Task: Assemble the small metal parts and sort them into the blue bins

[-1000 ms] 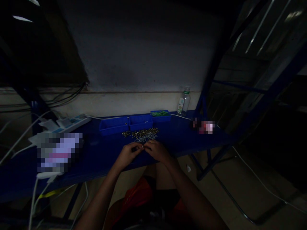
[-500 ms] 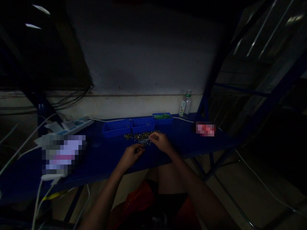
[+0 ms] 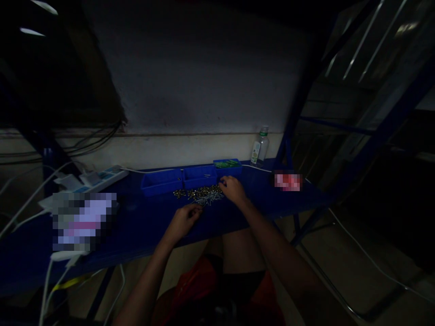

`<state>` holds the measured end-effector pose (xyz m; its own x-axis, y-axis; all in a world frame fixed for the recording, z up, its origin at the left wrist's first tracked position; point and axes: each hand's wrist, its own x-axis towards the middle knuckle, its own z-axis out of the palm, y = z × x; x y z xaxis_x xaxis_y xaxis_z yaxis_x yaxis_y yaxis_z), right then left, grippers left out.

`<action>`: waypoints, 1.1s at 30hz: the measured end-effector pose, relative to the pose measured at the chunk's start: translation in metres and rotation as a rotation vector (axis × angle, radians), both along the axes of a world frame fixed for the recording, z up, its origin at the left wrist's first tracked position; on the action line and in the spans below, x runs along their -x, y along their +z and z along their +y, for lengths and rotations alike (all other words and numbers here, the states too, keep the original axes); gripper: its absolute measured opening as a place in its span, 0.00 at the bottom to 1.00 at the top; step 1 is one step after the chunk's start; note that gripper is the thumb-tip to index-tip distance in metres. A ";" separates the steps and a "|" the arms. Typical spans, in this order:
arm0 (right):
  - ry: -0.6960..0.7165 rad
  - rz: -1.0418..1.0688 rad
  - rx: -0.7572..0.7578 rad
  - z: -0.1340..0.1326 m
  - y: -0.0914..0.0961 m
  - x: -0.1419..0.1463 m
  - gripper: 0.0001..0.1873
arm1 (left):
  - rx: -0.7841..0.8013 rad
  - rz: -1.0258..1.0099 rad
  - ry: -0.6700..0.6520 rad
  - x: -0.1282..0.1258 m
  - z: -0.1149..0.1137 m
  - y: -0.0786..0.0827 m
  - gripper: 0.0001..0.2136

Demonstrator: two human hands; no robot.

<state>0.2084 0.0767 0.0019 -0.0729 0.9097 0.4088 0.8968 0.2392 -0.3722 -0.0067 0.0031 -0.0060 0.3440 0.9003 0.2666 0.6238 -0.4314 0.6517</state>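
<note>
On the blue table lies a pile of silver screw-like pieces (image 3: 211, 198), with brass-coloured small parts (image 3: 199, 193) heaped just behind it. My left hand (image 3: 185, 219) rests at the pile's near left edge, thumb and fingers closed together; whatever they pinch is too dark to make out. At the right end of the brass-coloured heap is my right hand (image 3: 234, 189), its fingers curled and closed, with their content hidden. Behind the heaps stand a blue bin (image 3: 159, 184), a second blue bin (image 3: 200, 179) with a few thin pieces, and a blue bin of green items (image 3: 232, 171).
A clear bottle (image 3: 260, 149) stands against the wall at the back right. To its right lies a blurred-out pink object (image 3: 288, 181). On the left are a white power strip (image 3: 103, 179), a blurred-out object (image 3: 84, 221) and white cables (image 3: 46, 290).
My right hand has moved off the silver pieces, up and to the right, away from my left hand. More of the silver pile shows. My left hand stays almost in place.
</note>
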 end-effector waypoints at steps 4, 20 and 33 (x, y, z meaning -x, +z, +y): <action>-0.011 -0.049 0.073 -0.026 -0.027 -0.017 0.12 | 0.001 -0.001 -0.001 0.002 0.002 -0.003 0.13; 0.098 0.014 0.032 -0.034 -0.038 -0.005 0.09 | -0.013 0.015 -0.020 0.002 0.003 -0.004 0.12; 0.054 -0.050 -0.019 -0.038 -0.039 0.002 0.07 | -0.024 0.009 -0.017 0.002 0.001 -0.004 0.12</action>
